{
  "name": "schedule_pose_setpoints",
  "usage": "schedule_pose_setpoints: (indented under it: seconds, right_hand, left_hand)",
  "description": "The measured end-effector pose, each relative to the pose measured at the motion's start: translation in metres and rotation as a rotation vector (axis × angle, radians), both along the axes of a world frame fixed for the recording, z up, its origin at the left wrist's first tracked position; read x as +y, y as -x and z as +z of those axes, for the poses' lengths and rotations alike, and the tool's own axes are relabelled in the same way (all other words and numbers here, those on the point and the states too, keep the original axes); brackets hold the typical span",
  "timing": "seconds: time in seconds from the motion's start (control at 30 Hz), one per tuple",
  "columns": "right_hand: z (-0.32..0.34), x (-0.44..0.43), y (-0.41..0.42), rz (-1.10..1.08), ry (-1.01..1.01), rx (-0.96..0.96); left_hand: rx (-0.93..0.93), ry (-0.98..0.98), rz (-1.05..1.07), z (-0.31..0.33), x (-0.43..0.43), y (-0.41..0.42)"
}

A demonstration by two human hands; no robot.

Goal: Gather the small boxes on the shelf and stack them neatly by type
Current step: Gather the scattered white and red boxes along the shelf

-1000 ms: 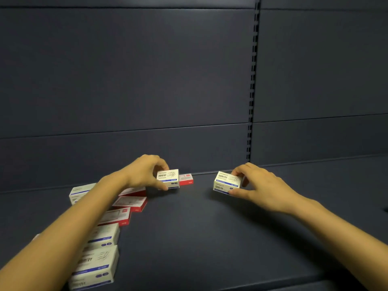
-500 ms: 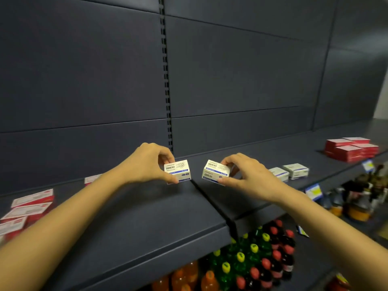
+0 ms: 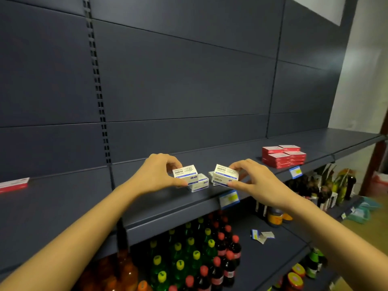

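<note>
White box point(image 3: 185, 174) gripped by left hand point(image 3: 158, 177), second box point(image 3: 225, 175) by right hand point(image 3: 257, 182); seemingly two shelved boxes point(image 3: 201, 184) behind; red stack point(image 3: 282, 157) beyond.

Dk grey back panels point(image 3: 189, 80), slotted upright point(image 3: 98, 91), pale wall point(image 3: 365, 70) at R, yellowish floor point(image 3: 373, 229) lower R, dim light

Views: one, head-worn, wide-angle. Station: close before the shelf point(image 3: 63, 217), forearms entering from both lower corners. Facing: forward and slightly down, angled rightward along the shelf run toward a pale wall point(image 3: 365, 70). Centre frame: left hand point(image 3: 156, 175) gripping the left white box point(image 3: 185, 174), right hand point(image 3: 255, 181) gripping the right white box point(image 3: 225, 175). Lower edge: bottles point(image 3: 197, 259) on the tier beneath.
</note>
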State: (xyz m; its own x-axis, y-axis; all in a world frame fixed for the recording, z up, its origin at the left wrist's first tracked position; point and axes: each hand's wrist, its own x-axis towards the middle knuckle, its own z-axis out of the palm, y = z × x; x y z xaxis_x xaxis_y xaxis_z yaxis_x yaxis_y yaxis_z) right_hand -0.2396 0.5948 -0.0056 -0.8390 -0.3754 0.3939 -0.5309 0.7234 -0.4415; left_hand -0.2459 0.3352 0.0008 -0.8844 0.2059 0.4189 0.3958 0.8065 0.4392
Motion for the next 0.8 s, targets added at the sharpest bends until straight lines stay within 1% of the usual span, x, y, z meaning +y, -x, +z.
schedule_pose_setpoints:
  seconds: [0.13, 0.27, 0.47, 0.8]
  right_hand:
    - [-0.004, 0.037, 0.015, 0.017, -0.003, 0.006]
    - [-0.004, 0.054, 0.031, 0.043, -0.007, 0.017]
    - [-0.001, 0.055, 0.058, 0.113, 0.008, 0.02]
    - [0.004, 0.035, 0.127, 0.218, -0.001, -0.014]
  left_hand:
    - [0.0, -0.014, 0.06, -0.009, 0.027, 0.013]
    - [0.02, -0.037, 0.125, -0.011, 0.038, 0.021]
    - [0.018, -0.058, 0.193, -0.006, 0.04, 0.039]
    - [-0.056, -0.086, 0.295, -0.013, 0.024, 0.091]
